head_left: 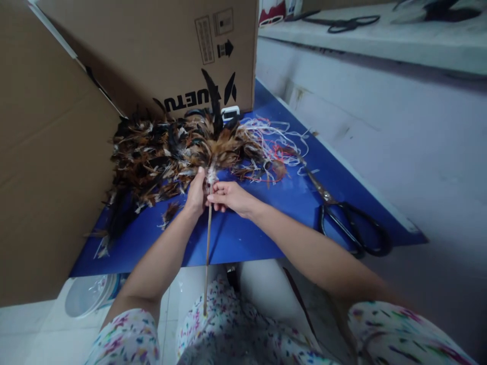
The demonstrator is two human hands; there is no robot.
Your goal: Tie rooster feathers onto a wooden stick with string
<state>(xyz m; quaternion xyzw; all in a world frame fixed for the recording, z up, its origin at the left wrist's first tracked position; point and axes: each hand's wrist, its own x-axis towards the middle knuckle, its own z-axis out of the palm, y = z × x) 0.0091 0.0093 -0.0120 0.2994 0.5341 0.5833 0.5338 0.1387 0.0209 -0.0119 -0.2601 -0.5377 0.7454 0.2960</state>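
Note:
Between my hands is a feather duster (211, 175), its thin wooden stick (207, 253) pointing down toward my lap and brown and black feathers fanning out at the far end. My left hand (197, 191) is closed around the base of the feathers from the left. My right hand (228, 196) pinches at the stick just below the pale feather bases; whether a strand is also in those fingers is too small to tell. A wide heap of loose feathers (148, 157) lies just beyond and to the left of my hands.
White and red plastic strings (277, 142) lie tangled right of the feathers. Large black-handled scissors (335, 203) rest at the right edge of the blue table (262, 223). Cardboard boxes (152, 56) wall off the back and left. Another pair of scissors (346, 23) lies on a shelf.

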